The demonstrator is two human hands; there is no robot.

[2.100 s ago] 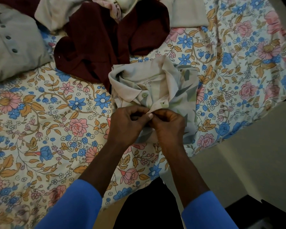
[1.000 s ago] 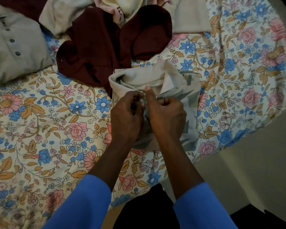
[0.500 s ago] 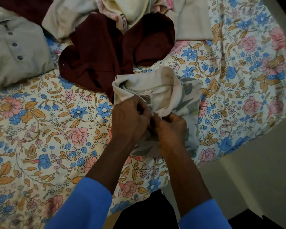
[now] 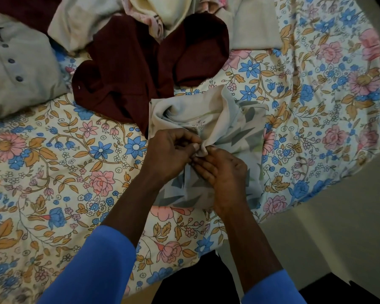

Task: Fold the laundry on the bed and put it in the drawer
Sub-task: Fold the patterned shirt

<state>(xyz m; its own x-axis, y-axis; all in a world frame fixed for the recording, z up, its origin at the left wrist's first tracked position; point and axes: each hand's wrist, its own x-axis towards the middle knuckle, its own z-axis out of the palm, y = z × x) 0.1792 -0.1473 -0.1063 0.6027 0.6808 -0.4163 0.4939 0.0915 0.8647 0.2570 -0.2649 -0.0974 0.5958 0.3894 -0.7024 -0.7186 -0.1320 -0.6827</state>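
A pale shirt with a grey leaf print (image 4: 235,126) lies crumpled near the front edge of the bed, its collar and inner label turned up. My left hand (image 4: 169,154) pinches a fold of the shirt's front just below the collar. My right hand (image 4: 222,172) meets it from the right, fingertips on the same fold, and rests on the shirt's lower part. What sits between the fingertips is hidden.
The floral bedsheet (image 4: 75,172) covers the bed. A maroon garment (image 4: 136,69) lies just behind the shirt. A grey buttoned shirt (image 4: 15,69) sits at far left, and cream and pink clothes (image 4: 158,12) are piled at the back. Pale floor (image 4: 338,227) shows right of the bed's corner.
Both hands stayed together on the shirt's front below the collar, shifting up and back down a little along it. The collar flap now lies further open to the right.
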